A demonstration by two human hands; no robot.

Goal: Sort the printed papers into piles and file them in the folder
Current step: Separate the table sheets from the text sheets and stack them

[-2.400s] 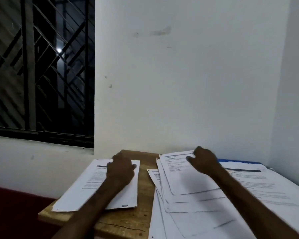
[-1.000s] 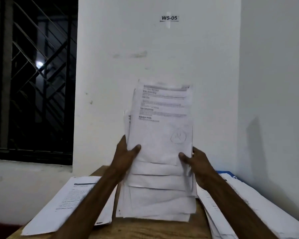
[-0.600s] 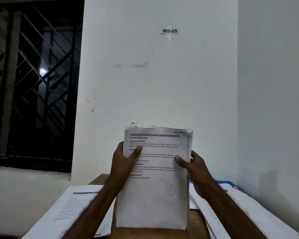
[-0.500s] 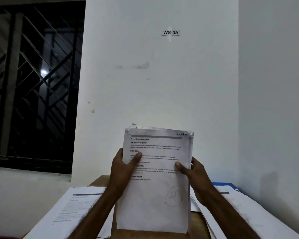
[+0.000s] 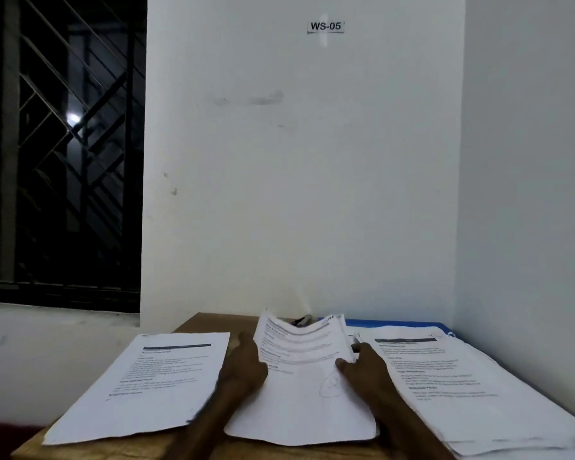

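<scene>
Bare table (image 5: 213, 323) wood shows only at the far edge and along the near edge; left pile (image 5: 140, 383), middle stack (image 5: 299, 410) and right pile (image 5: 462, 390) cover the rest (far wall (image 5: 296, 194) and right wall (image 5: 528, 194) hem it in)

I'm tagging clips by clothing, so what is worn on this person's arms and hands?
The left forearm and right forearm are bare, with no sleeve in view. The left hand and right hand wear no gloves; no watch, bracelet or ring shows, though the light is dim.
</scene>
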